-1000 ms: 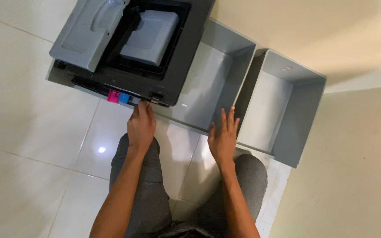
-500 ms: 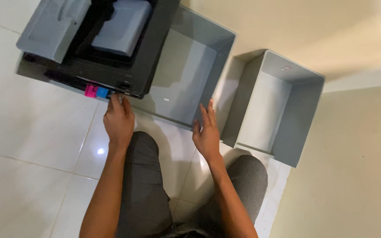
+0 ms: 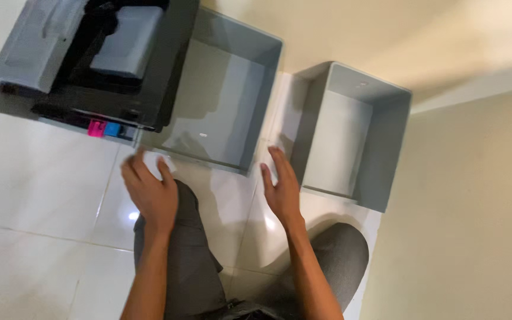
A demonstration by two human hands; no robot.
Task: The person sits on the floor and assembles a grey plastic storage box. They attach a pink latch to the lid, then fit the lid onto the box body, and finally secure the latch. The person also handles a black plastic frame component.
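Observation:
I look down at a white tiled floor. A grey and black printer (image 3: 90,59) with its top cover raised stands at the upper left; magenta and cyan cartridges (image 3: 104,128) show at its front. My left hand (image 3: 149,192) hovers just below the printer's front corner, fingers apart, holding nothing. My right hand (image 3: 282,189) is spread open between two empty grey bins: a larger bin (image 3: 232,89) beside the printer and a second bin (image 3: 386,148) to the right. Neither hand touches a bin.
My knees in grey trousers (image 3: 191,261) fill the bottom centre. A cream wall (image 3: 475,207) runs along the right side and behind the bins. White floor tiles (image 3: 31,237) extend to the left.
Both hands have drawn back from the printer and the larger bin toward my knees. The view has shifted, so the printer and bins sit further left in frame.

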